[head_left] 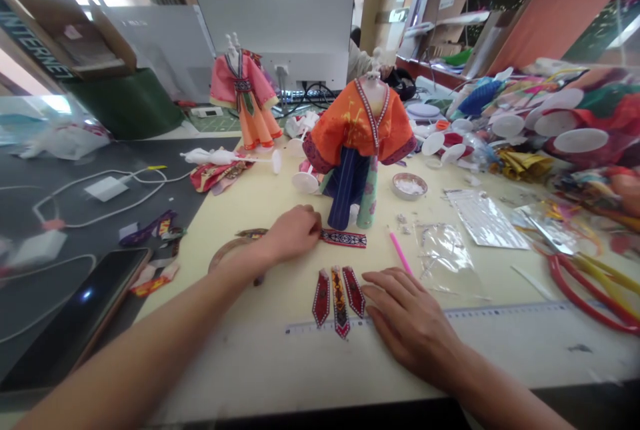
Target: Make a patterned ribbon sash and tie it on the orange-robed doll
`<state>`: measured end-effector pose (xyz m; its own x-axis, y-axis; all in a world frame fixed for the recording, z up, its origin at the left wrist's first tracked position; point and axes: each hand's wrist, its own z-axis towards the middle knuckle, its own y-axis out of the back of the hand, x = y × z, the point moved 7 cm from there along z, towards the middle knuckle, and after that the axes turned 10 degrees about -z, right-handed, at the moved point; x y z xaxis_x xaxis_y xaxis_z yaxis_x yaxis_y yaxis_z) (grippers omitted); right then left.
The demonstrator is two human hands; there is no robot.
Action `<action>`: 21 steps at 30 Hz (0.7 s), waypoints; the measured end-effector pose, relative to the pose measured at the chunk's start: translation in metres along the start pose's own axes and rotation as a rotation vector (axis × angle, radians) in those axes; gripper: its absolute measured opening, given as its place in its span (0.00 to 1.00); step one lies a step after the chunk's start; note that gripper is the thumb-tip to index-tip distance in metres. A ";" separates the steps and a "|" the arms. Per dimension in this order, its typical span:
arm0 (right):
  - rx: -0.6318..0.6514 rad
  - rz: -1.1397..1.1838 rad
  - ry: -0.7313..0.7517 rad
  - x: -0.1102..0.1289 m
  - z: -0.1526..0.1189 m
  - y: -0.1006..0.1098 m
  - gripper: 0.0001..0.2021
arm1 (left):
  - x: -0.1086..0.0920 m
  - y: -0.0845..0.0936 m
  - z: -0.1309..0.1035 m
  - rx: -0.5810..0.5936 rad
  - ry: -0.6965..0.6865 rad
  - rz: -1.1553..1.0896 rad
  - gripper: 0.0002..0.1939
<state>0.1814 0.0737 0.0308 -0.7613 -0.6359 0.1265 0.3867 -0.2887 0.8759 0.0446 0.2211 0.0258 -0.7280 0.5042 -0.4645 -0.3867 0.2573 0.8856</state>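
My left hand (294,233) is closed, fingers curled down on the left end of a dark red and black patterned ribbon (345,239); the fingertips are partly hidden. This strip lies just in front of a doll form in an orange robe (373,123) with a blue striped panel. My right hand (413,320) rests flat on the table, fingers outstretched, beside a red pointed trim piece (354,291). To its left lie a yellow-and-black pointed strip (339,300) and another red pointed piece (321,298), all with beaded edges.
A ruler (500,312) runs under the pointed pieces. To the right are a pink pen (400,253), clear bags (447,257), red-handled scissors (565,290) and a small bowl (409,186). A pink-robed doll (243,97) stands behind; a phone (75,317) lies left.
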 end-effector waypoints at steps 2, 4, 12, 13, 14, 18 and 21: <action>-0.012 0.010 0.000 0.000 -0.001 0.003 0.10 | 0.002 0.004 -0.004 0.003 0.018 -0.072 0.07; -0.020 0.037 -0.013 0.000 -0.002 0.007 0.10 | -0.001 0.013 -0.014 0.011 0.032 -0.144 0.06; 0.022 0.427 -0.242 -0.024 0.035 0.028 0.15 | -0.049 0.026 -0.050 0.226 0.064 -0.753 0.03; 0.099 0.542 -0.267 -0.026 0.044 0.024 0.18 | -0.056 0.026 -0.052 0.247 0.054 -0.807 0.03; 0.181 0.669 -0.275 -0.026 0.053 0.019 0.20 | -0.061 0.027 -0.053 0.258 0.047 -0.853 0.03; 0.471 1.176 -0.287 -0.016 0.071 0.006 0.18 | -0.069 0.038 -0.055 0.202 0.050 -0.939 0.04; 0.536 1.281 -0.392 -0.020 0.069 0.000 0.09 | -0.067 0.044 -0.059 0.170 0.056 -0.989 0.04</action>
<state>0.1605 0.1360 0.0604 -0.1723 0.0123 0.9850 0.7291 0.6739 0.1191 0.0432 0.1497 0.0952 -0.1501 -0.0381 -0.9879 -0.7493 0.6563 0.0885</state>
